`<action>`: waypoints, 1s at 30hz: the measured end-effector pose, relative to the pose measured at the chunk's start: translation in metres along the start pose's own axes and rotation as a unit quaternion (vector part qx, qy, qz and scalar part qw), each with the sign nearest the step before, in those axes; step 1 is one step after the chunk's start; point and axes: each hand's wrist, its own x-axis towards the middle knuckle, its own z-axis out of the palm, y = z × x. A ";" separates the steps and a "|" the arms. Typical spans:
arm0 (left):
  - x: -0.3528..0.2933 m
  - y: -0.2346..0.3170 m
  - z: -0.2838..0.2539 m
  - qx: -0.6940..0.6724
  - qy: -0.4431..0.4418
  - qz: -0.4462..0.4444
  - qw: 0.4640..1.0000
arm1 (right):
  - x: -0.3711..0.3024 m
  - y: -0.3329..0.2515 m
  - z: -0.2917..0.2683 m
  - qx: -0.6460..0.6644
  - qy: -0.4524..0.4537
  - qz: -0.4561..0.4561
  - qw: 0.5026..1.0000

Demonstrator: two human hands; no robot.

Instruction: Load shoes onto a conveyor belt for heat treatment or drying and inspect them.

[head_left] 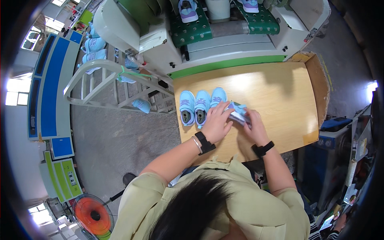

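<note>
Three light-blue sneakers stand in a row on the wooden tabletop (276,96), toes pointing away from me: the left sneaker (187,105), the middle sneaker (202,102) and the right sneaker (218,95). Beside them a fourth sneaker (239,115) is tipped over, its pale sole side showing. My right hand (257,127) is closed around one end of this tipped sneaker. Bent over the heel of the right standing sneaker, my left hand (217,123) has its fingertips against the tipped sneaker's near side. Its fingers hide part of both shoes.
Behind the table is a white and green machine with sneakers (188,11) on green perforated belts (190,32). A metal rack (116,86) with more blue sneakers stands at the left. An upright cardboard sheet (318,90) edges the table's right side. An orange fan (94,216) is lower left.
</note>
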 end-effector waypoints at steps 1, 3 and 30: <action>-0.003 0.000 -0.004 0.004 -0.001 -0.001 1.000 | 0.001 -0.004 -0.007 0.004 0.001 -0.002 1.000; -0.003 -0.003 -0.013 0.129 -0.002 -0.040 0.991 | 0.004 -0.005 -0.019 -0.151 -0.083 -0.144 0.975; -0.028 -0.091 -0.018 0.235 0.064 -0.062 0.968 | 0.035 -0.011 0.145 0.028 0.344 0.141 0.928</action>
